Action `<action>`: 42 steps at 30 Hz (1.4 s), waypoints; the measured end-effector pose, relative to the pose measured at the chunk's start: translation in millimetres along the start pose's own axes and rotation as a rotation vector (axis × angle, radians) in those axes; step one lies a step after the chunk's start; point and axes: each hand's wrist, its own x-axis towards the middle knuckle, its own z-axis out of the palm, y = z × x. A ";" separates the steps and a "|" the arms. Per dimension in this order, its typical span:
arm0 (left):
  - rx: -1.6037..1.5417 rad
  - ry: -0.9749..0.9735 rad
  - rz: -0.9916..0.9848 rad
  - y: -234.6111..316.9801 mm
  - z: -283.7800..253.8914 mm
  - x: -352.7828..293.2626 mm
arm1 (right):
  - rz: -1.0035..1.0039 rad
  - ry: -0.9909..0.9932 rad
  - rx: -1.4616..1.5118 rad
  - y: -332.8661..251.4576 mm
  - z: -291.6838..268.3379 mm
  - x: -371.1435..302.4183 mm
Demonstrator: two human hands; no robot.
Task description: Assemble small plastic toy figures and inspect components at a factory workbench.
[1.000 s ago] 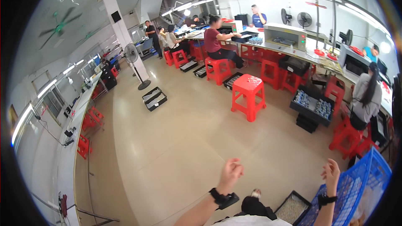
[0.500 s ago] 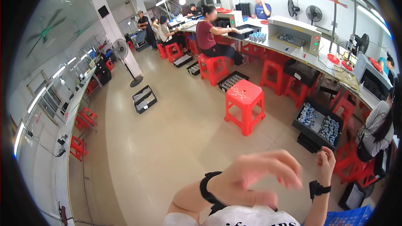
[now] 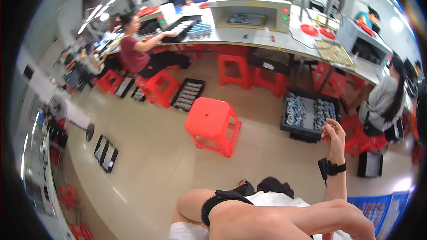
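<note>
My left hand (image 3: 284, 218) reaches across my body from the lower edge, a black band round its wrist. Its fingers bend to the right and down, apart from the thumb; nothing shows in them, and the lower part is cut off. My right hand (image 3: 333, 140) is raised at the right, fingers loosely curled and apart, without anything in them. A black strap with a small device (image 3: 331, 167) sits on that wrist. Beyond it in the picture, a black crate (image 3: 307, 130) carries two groups of small blue and silver parts. Neither hand appears to touch anything.
A red stool (image 3: 207, 115) stands ahead on the floor. Black trays (image 3: 189, 94) lie near a long workbench (image 3: 249, 35) with a boxy oven-like machine (image 3: 247, 11). A seated person in red (image 3: 135, 49) works there. A blue crate (image 3: 376, 211) is low at the right.
The view has swung right and down, so stool and bench sit farther left. My left hand has moved lower and right in the picture; my right hand stays raised, its fingers loosely curled.
</note>
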 end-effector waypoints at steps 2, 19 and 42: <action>-0.096 0.014 0.045 -6.7 -39.3 9.3 | -0.001 0.049 0.009 0.7 1.1 23.0; 0.897 0.988 -0.836 -22.9 -526.3 -30.6 | 0.027 0.033 -0.077 47.8 85.6 378.3; -0.714 0.541 -0.712 -17.1 -879.1 28.0 | -0.602 -0.336 -0.816 87.9 498.0 606.7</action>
